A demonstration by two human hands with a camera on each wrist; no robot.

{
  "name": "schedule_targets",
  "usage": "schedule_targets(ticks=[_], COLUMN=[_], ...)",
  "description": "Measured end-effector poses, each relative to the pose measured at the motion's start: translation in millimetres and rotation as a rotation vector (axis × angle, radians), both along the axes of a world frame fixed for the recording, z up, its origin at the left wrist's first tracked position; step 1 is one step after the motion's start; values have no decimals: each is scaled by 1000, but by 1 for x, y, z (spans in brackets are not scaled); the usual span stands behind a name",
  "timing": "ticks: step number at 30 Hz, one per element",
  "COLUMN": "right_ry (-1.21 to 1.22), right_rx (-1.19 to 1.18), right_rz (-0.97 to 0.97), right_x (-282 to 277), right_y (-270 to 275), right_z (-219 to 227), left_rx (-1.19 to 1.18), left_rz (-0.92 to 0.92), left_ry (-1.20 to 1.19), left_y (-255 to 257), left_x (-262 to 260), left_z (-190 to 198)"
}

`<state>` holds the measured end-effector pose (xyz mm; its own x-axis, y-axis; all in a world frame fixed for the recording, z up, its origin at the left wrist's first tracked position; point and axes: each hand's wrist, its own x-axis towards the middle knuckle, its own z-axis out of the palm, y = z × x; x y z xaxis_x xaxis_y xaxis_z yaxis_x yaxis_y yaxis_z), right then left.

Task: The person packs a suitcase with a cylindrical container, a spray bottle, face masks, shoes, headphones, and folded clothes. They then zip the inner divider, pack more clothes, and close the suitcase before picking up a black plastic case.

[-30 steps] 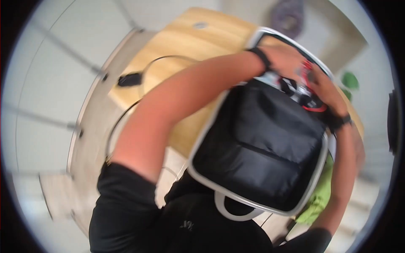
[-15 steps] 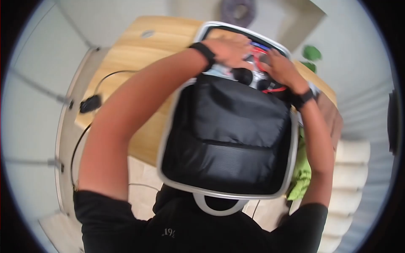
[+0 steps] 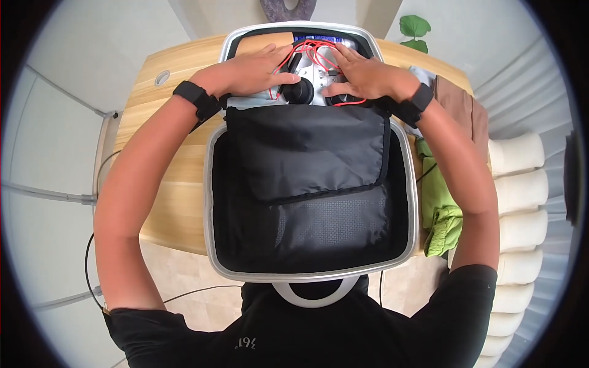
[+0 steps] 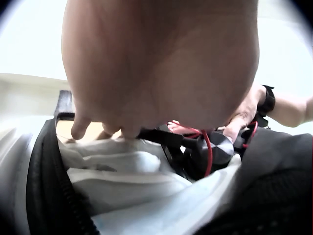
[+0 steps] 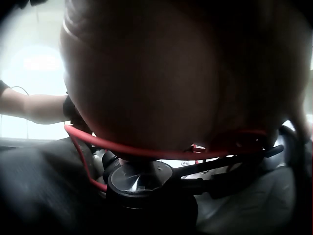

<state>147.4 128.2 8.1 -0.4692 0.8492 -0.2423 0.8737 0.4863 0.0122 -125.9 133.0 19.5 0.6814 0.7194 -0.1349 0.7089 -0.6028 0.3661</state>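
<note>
A suitcase (image 3: 210, 184) with a pale shell and black lining lies open, its far half full. Black headphones (image 3: 298, 92) with a red cable (image 3: 316, 48) lie on top of the contents there. My left hand (image 3: 251, 70), fingers straight, rests over the left side of the load, its thumb at one ear cup. On the other side my right hand (image 3: 368, 78) lies flat with extended fingers over the second ear cup, largely hiding it. A brown item (image 3: 264, 43) and pale blue fabric (image 4: 132, 191) sit around the left hand. Between the hands shows a white studded object (image 3: 319, 76).
A black lining flap (image 3: 307, 147) hangs over the near half of the case. Wooden table (image 3: 169, 129) extends on the left. Green cloth (image 3: 438, 214) and brown cloth (image 3: 465, 113) lie on the right, beside a cream padded seat (image 3: 518, 187). Green leaves (image 3: 415, 26) show behind.
The head view has swung round and straightened, so the case sits central. My hands lie further apart on the contents, and more of the headphones and red cable shows.
</note>
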Motion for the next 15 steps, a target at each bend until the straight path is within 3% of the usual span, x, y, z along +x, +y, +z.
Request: schedule_targets(ticks=[4,6,7,9,10,11,14,15], right_ry=[-24,381,488,455,423,297,308,417], right_rx=[77,-157,-129,-109,-83,109,31,9], right_rz=[2,-5,29,41,49,180,124,93], right_x=[2,12,13,14,17,27,25,26], right_y=[-3,3,-11,-18,-19,-12,-21,-21], right_z=[0,9,24,24,23,-9,0,8], left_rx=[92,149,196,239,290,342,305,293], left_rz=[68,60,27,2,-41,-89,-63,-37], left_ry=[53,25,-55,-133,-28,77,108,11], left_y=[0,2,0,-6,-11,-14,-14,-10], left_x=[-1,-5,-7,-9,-9,-8,-5,-7], left_z=[-4,-10,-10,-12,-14,-14,-4,-8])
